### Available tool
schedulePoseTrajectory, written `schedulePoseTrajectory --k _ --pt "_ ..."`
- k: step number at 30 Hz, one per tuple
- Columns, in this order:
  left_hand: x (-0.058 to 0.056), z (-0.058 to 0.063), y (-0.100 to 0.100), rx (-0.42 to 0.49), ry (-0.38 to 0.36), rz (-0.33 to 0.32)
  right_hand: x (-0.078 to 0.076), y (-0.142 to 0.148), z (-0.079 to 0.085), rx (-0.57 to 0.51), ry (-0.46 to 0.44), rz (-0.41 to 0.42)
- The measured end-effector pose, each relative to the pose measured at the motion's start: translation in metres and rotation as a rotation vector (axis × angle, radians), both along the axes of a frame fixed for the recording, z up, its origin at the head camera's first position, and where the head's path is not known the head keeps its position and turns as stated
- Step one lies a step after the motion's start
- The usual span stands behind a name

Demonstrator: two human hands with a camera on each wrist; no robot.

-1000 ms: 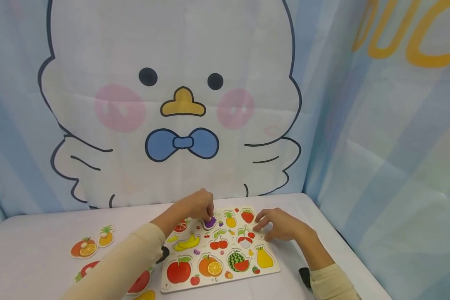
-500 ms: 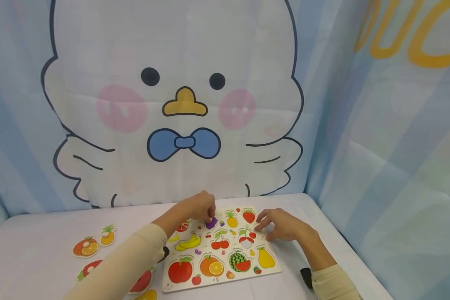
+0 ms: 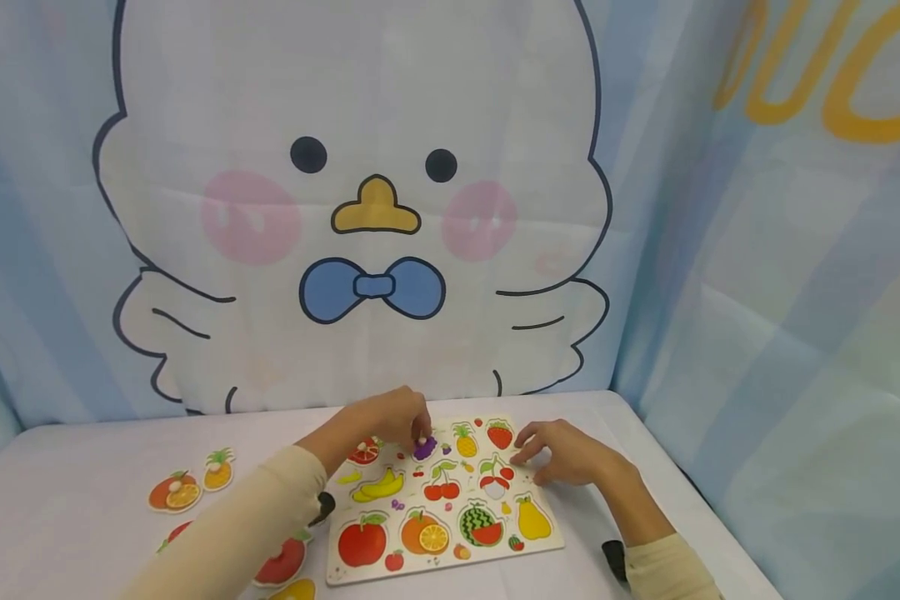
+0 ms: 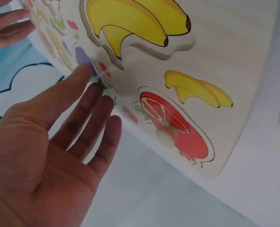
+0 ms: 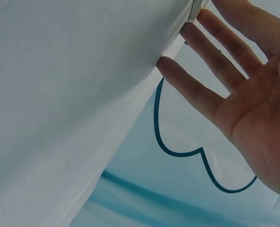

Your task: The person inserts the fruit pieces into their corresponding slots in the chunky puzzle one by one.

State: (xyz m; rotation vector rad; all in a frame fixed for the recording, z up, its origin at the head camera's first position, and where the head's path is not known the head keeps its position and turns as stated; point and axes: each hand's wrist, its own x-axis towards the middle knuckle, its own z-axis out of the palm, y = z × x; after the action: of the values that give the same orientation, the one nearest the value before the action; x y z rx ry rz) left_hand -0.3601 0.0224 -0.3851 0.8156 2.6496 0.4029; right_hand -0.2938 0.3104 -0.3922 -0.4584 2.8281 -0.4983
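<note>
In the head view a white fruit puzzle board (image 3: 495,552) lies on the table. My left hand (image 3: 390,417) reaches over its far edge and pinches the purple grape piece (image 3: 425,450) at its slot. Thumb and fingertips meet at the grapes (image 4: 83,56) in the left wrist view; the exact contact is partly hidden. My right hand (image 3: 570,452) rests at the board's right edge, fingers spread and fairly straight. Its fingertips (image 5: 167,64) touch near that edge in the right wrist view. A pomegranate piece (image 4: 180,135) with a round knob sits beside the left hand.
Left of the board lie loose pieces: an orange (image 3: 174,493), a pineapple (image 3: 217,471), a red fruit (image 3: 283,562) and a yellow piece (image 3: 296,591), some partly behind the left sleeve (image 3: 232,533). A printed cloth backdrop (image 3: 420,358) stands behind the table.
Both hands stay almost where they were, the left one at the grape piece and the right one at the board's edge. The whole head view has shifted slightly.
</note>
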Motion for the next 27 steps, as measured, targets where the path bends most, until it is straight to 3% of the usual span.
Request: schedulePoseTrajectory --k 15,27 --pt "0.0 0.001 -0.033 0.117 0.023 -0.077 0.0 0.0 0.0 0.017 0.006 0.016" --pt "0.008 0.007 -0.068 0.158 -0.008 -0.032 0.0 0.0 -0.001 0.0 0.001 0.002"
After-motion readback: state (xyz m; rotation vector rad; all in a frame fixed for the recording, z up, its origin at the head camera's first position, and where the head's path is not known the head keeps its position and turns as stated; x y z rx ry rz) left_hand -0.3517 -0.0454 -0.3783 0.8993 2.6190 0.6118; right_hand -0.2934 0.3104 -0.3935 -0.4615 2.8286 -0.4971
